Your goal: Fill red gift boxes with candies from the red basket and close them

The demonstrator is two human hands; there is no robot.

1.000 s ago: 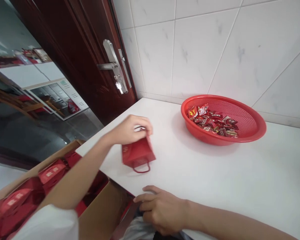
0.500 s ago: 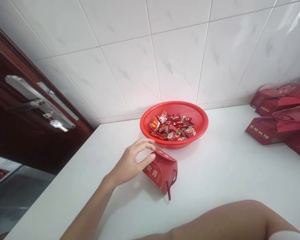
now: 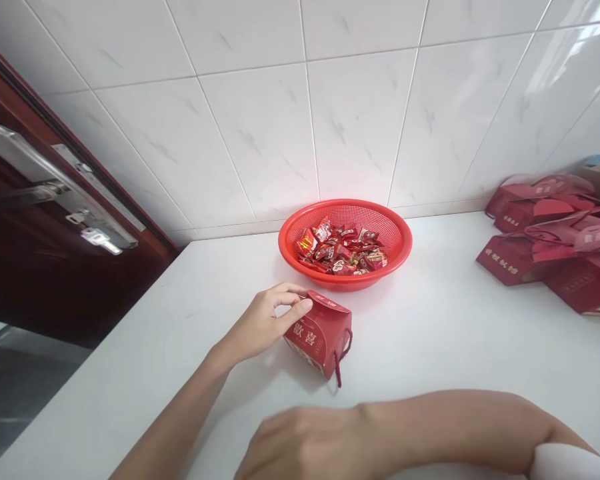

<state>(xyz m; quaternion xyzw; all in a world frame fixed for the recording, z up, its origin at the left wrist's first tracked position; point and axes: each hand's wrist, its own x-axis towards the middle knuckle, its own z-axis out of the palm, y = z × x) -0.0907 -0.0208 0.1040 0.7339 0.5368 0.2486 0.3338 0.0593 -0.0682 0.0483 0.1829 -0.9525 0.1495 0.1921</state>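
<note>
1. Red paper gift box (image 3: 319,337), one, with a cord handle, stands on the white counter (image 3: 430,347) just in front of the red basket (image 3: 345,244).
2. Left hand (image 3: 265,321): grip closed on the box's top left edge, thumb and fingertips pinching the folded flap. Box sits slightly tilted, base on the counter.
3. Right hand (image 3: 300,443): low at the near edge, blurred, fingers loosely curled, holding nothing that shows; cannot tell for certain whether it is open or shut.
4. Step in hand, as I judge it: steadying or positioning the box beside the basket. A next move would call for working the top flaps apart while the base stays put, which likely needs the second hand.
5. Count: one basket, holding a heap of wrapped sweets (image 3: 343,252), too many and too small to number. One box under the hand.
6. Far right: a pile of gift boxes (image 3: 555,247), at least five, overlapping, exact number unclear.
7. Door handle (image 3: 35,193), one, at left.
</note>
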